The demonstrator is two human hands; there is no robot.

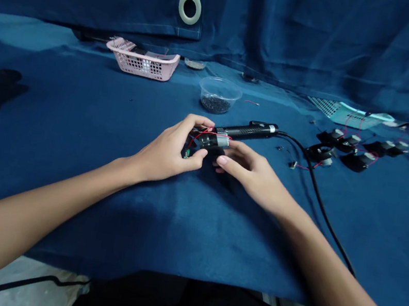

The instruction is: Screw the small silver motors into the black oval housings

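Near the table's middle, my left hand [168,149] curls around a small motor assembly [212,141], a black housing with a silver motor end and red wires. A small green circuit board [187,154] hangs on a wire beside my left thumb. My right hand [245,167] is closed at the silver end, index finger against it; its other fingertips are partly hidden. Just behind the assembly lies a black electric screwdriver [251,128], its front end hidden by the assembly and my left hand.
A clear tub [220,90] of small dark screws stands behind. Pink basket [144,64] sits back left, turquoise basket [352,115] back right. Several black motor assemblies [358,160] with red wires lie right. The screwdriver's cable [316,187] runs toward the front right edge.
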